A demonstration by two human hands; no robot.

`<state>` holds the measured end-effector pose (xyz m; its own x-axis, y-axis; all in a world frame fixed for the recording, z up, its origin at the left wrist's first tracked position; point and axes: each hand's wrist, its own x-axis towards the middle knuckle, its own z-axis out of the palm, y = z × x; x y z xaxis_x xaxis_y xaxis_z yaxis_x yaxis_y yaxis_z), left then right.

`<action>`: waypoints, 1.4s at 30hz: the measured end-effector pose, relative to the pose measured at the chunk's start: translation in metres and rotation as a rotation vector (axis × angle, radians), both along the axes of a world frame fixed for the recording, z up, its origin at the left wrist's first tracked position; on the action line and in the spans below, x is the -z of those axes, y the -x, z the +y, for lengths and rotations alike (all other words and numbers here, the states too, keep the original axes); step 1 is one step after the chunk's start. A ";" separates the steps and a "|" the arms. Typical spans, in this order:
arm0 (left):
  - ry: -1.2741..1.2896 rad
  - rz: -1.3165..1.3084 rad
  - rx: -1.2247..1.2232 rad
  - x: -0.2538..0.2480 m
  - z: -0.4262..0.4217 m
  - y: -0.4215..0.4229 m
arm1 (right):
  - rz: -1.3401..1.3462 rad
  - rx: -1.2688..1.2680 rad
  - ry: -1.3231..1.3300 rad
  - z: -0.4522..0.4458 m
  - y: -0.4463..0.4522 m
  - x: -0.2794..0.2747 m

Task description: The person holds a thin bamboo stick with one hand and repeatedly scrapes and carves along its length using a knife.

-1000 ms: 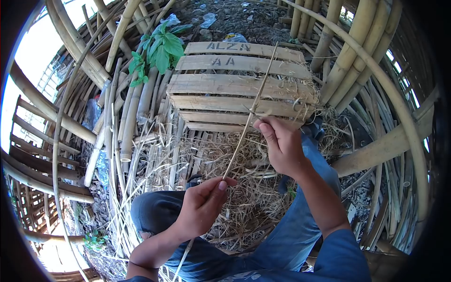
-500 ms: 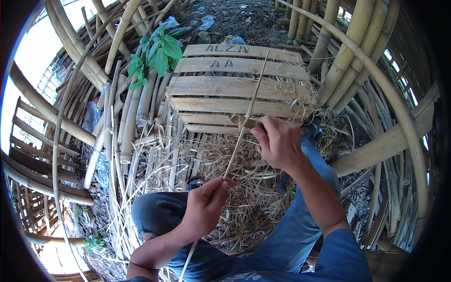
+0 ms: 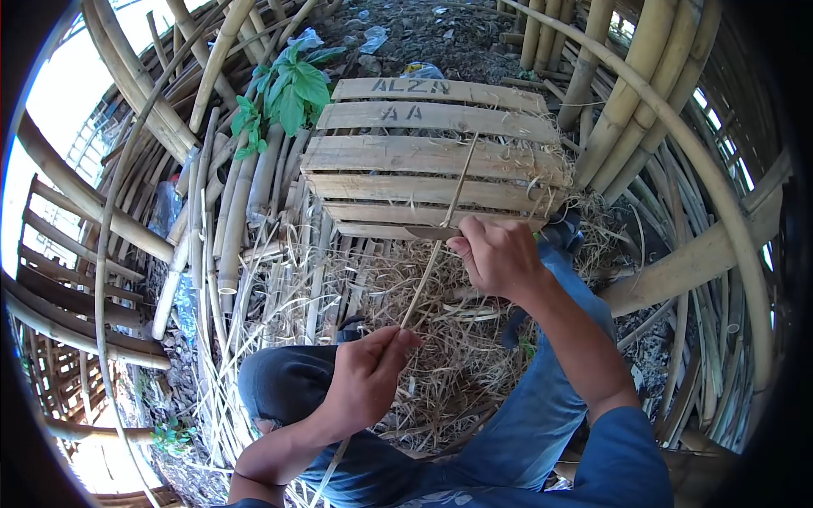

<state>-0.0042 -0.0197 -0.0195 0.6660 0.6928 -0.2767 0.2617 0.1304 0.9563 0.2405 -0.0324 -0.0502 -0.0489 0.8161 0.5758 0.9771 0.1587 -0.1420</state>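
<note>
My left hand [image 3: 370, 372] is closed around a long, thin bamboo strip [image 3: 421, 288] above my knee. The strip slants up and away from it, and its lower end trails below the wrist. In my right hand [image 3: 498, 261] is a knife, gripped by a handle that the fingers hide. The dark knife blade [image 3: 428, 232] points left and lies across the strip, touching it. A pale curl of shaving shows on the strip just above the blade. Behind both stands a slatted wooden crate [image 3: 432, 157] with painted letters, the strip's far end in front of its slats.
Dry bamboo shavings [image 3: 449, 372] cover the ground between my legs. Long thin strips [image 3: 224, 398] and cut bamboo poles [image 3: 241, 212] lie at the left, beside a green leafy plant [image 3: 296, 89]. A thick bamboo pole [image 3: 669, 250] and a bent pole [image 3: 720, 186] stand at the right.
My right hand and the knife have come slightly lower and toward me. The strip's far end has dropped nearer, from the crate's top slats to its middle ones. My left hand has barely shifted.
</note>
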 end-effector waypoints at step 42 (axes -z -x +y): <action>-0.038 0.024 -0.230 -0.003 0.015 0.013 | 0.160 0.133 0.742 -0.030 -0.024 -0.006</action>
